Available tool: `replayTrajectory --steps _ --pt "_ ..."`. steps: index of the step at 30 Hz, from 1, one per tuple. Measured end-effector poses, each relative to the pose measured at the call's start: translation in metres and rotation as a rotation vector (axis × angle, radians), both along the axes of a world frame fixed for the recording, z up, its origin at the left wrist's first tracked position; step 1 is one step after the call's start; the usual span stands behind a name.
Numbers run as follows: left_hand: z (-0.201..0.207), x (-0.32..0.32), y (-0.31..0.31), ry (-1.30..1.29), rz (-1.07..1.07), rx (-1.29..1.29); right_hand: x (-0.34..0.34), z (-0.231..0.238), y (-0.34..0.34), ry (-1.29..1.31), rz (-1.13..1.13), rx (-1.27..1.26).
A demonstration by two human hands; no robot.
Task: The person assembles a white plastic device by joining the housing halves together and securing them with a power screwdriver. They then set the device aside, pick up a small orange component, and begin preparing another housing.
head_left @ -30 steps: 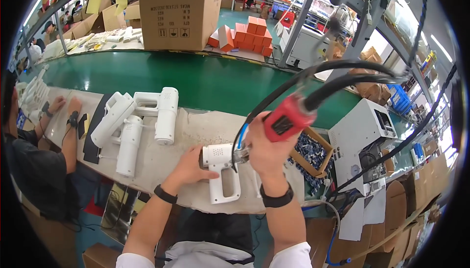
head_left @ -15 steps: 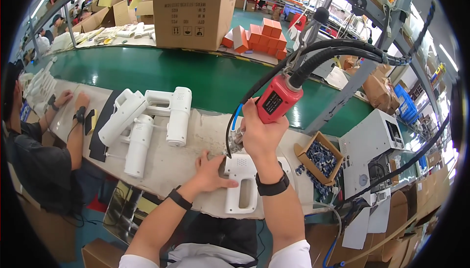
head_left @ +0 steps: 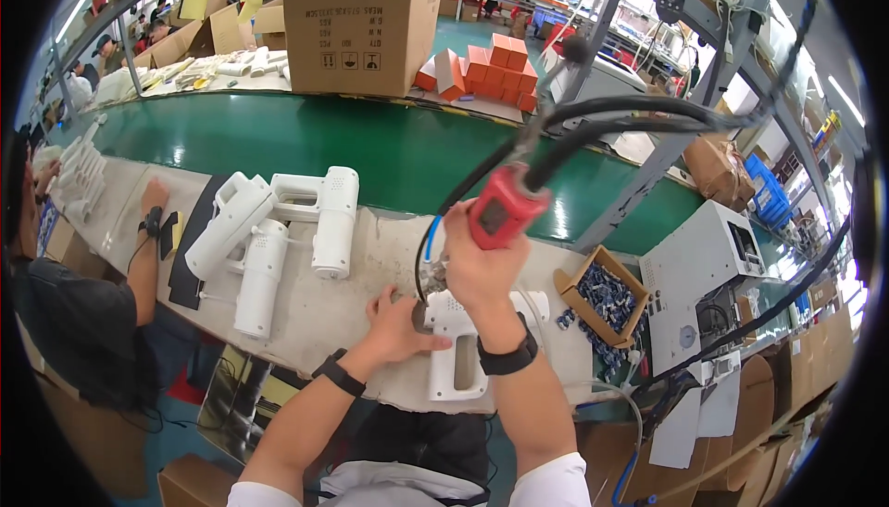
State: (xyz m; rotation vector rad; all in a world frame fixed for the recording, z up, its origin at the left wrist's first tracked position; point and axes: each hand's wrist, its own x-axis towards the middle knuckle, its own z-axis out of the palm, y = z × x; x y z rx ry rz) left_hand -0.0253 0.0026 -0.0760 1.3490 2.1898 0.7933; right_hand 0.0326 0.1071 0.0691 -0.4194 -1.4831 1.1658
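My right hand point(head_left: 485, 262) is wrapped round a red electric screwdriver point(head_left: 507, 206) that hangs from above with black hoses. Its metal lower end stands at the upper left of a white gun-shaped housing point(head_left: 454, 316); whether the tip touches a screw is hidden. The housing lies on its side, its looped handle toward me and its barrel end to the right, partly behind my right wrist. My left hand point(head_left: 398, 329) grips the housing's left side, thumb on the handle and the other fingers spread near the screwdriver's lower end.
Several white gun-shaped units point(head_left: 261, 275) lie to the left. A cardboard box of small dark blue parts point(head_left: 604, 299) stands on the right beside a white machine point(head_left: 699, 271). Beyond runs a green conveyor point(head_left: 370, 141) with a large carton point(head_left: 356, 25). A co-worker's arm point(head_left: 143, 266) is at far left.
The red screwdriver and my right hand have shifted a little left and down. My left hand stays on the housing. One of the co-worker's hands has moved away to the left.
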Motion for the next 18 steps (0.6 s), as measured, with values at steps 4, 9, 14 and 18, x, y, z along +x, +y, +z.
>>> replayTrajectory --steps 4,9,14,18 --pt "0.024 0.001 0.002 -0.135 0.073 0.001 0.031 0.047 -0.019 0.073 0.04 0.002" --pt "0.019 0.004 -0.004 -0.033 0.0 -0.017 0.027 0.037 -0.024 0.013 0.069 0.081" --pt "0.01 0.008 0.001 0.02 -0.022 -0.043 0.021 0.01 -0.013 -0.001 0.09 -0.002" --pt "-0.026 -0.005 0.005 -0.023 -0.124 0.024 0.013 -0.002 -0.022 -0.088 0.107 -0.052"
